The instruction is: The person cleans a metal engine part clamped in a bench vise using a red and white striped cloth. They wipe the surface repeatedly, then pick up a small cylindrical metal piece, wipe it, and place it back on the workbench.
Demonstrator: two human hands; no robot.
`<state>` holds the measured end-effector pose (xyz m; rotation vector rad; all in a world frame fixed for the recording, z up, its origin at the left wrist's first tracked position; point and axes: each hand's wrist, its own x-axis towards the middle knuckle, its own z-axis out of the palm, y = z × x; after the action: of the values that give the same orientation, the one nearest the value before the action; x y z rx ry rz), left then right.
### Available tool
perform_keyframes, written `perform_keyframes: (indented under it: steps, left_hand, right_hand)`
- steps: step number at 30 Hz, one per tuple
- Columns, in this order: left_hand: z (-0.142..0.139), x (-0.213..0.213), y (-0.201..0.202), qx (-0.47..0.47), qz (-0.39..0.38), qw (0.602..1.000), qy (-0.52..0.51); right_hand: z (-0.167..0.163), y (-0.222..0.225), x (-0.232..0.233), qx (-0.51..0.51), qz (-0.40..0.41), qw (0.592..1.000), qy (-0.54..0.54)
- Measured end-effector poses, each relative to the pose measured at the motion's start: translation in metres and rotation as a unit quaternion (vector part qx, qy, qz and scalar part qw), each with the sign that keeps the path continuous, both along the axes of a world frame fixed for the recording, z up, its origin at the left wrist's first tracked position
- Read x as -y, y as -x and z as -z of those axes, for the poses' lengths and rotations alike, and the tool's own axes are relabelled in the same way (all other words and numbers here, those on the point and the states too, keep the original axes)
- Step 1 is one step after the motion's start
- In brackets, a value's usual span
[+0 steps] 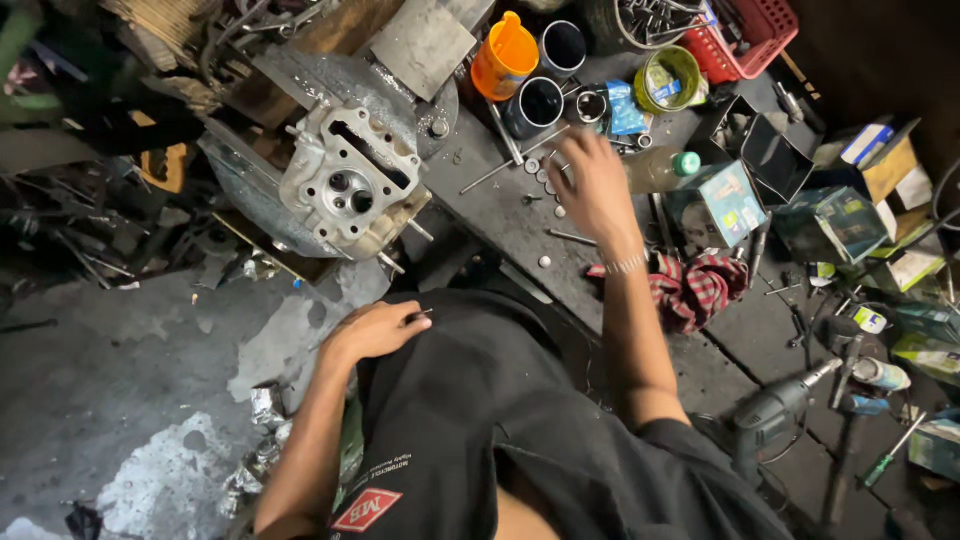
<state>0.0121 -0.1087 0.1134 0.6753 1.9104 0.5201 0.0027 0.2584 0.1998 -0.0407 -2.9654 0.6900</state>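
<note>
the view looks straight down over a black shirt (520, 430) onto a dark, greasy workbench (500, 215).

left hand (375, 330): loosely curled, resting against the shirt at the front edge of the bench. a thin metal pin (420, 314) shows at its fingertips, pinched between thumb and fingers (the grip itself is partly hidden, and the pin is small).

right hand (592, 185): stretched out over the bench, palm down, fingers spread and extended. it hovers over or touches a scatter of small round metal parts (545, 175); whether a part is actually pinched cannot be told. a metal bracelet (627, 263) sits on the wrist.

surrounding items:
- a light grey cast engine head (350, 180) lies left of the right hand, well apart from it, on a round metal plate (300, 90).
- two dark cylindrical cups (540, 105) and an orange plastic jug (503, 55) stand just beyond the right hand's fingertips.
- a long thin rod (505, 167) lies on the bench near the small parts.
- a red checked rag (695, 290) lies just right of the right forearm.
- a green-capped bottle (665, 168) and a teal carton (730, 200) lie right of the hand.
- a red plastic basket (750, 35) sits at the far right corner.
- a power drill (775, 410) lies at lower right, beside a green-handled screwdriver (885, 462).
</note>
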Motion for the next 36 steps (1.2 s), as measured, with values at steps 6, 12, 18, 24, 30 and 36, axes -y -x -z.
perform_keyframes:
  steps: [6, 12, 18, 24, 30, 36]
  left_hand:
    - [-0.058, 0.014, -0.002, -0.071, -0.144, 0.98, -0.114]
    - [-0.08, 0.018, -0.012, -0.048, -0.189, 0.959, -0.206]
    - [-0.081, 0.019, -0.019, -0.007, -0.175, 0.96, -0.22]
    - [-0.08, 0.019, -0.019, -0.03, -0.146, 0.961, -0.231]
    - [-0.079, 0.021, -0.015, -0.029, -0.141, 0.96, -0.24]
    - [-0.075, 0.019, -0.01, -0.034, -0.13, 0.958, -0.252]
  right_hand:
    - [0.021, 0.047, -0.002, -0.041, 0.024, 0.99, -0.134]
    - [0.036, 0.057, -0.016, -0.056, 0.015, 0.991, -0.124]
    - [0.06, 0.098, -0.055, -0.058, 0.108, 0.98, -0.154]
    - [0.088, 0.128, -0.079, 0.015, 0.135, 0.977, -0.165]
    - [0.088, 0.138, -0.081, 0.035, 0.134, 0.977, -0.165]
    - [0.088, 0.137, -0.086, -0.007, 0.141, 0.979, -0.149]
